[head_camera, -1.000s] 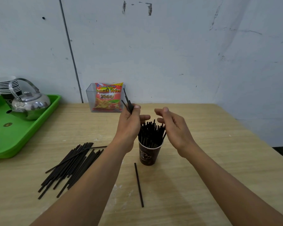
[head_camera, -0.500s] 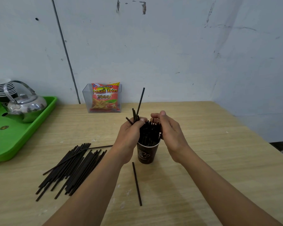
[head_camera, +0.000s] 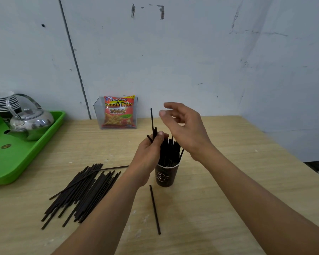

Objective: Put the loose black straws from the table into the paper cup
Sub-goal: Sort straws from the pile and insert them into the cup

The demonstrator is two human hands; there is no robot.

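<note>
Left hand (head_camera: pixel 148 155): curled round a few held straws (head_camera: pixel 152 122), one standing taller than the rest, just left of the paper cup (head_camera: pixel 166 176). Right hand (head_camera: pixel 187 129): raised above the cup, fingers loosely bent, holding nothing. Paper cup: upright near mid-desk, packed with cupped straws (head_camera: pixel 169 150). Single straw (head_camera: pixel 155 209): flat on the desk (head_camera: pixel 228 181), on the near side of the cup. Loose straws (head_camera: pixel 79 192): a pile lying to the left. Far left: green tray (head_camera: pixel 35 157) carrying a metal kettle (head_camera: pixel 30 123) and stacked cups (head_camera: pixel 1 103). Far edge, by the wall: clear box (head_camera: pixel 98 115) holding a snack packet (head_camera: pixel 119 112).
</note>
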